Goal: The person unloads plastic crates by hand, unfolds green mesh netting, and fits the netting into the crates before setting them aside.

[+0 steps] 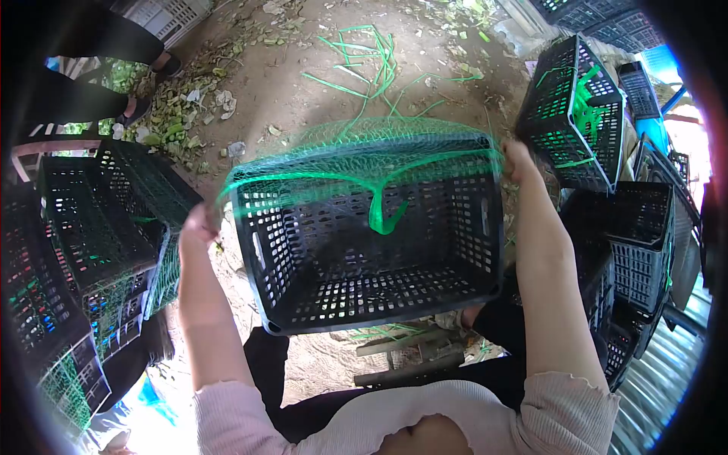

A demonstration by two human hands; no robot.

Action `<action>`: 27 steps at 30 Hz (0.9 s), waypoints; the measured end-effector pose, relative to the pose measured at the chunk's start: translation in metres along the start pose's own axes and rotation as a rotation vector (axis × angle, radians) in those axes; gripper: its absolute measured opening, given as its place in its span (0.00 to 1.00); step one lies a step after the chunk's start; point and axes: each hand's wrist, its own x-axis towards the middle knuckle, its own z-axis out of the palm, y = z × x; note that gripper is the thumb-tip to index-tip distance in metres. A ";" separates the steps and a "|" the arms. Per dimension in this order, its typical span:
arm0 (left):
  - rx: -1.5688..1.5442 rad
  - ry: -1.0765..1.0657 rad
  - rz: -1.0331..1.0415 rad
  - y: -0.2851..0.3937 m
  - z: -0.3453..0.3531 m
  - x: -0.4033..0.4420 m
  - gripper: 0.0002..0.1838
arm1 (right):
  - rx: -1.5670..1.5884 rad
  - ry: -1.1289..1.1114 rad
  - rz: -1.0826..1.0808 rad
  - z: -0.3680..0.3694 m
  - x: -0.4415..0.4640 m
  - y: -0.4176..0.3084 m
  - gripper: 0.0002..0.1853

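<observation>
A black plastic crate [364,299] is tilted in front of me, its open top facing me and no contents visible inside. Green netting [334,144] is draped over its far side, with the edge drawn across the opening. From the middle of that edge hangs a gathered green tail [377,212]. At the crate's left upper corner my left hand [201,224], somewhat blurred, is closed on the net's edge. My right hand [518,161] is closed on the net at the right upper corner, against the rim.
Netted black crates [114,220] stand at my left. To the right are stacked crates [637,220] and a crate holding green strapping [588,106]. Loose green strips [364,64] and dry leaves litter the dirt floor. Another person's legs [106,42] show at upper left.
</observation>
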 end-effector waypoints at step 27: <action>-0.605 -0.222 0.206 -0.183 0.019 -0.242 0.08 | 0.955 -0.432 -0.370 -0.012 -0.227 0.116 0.03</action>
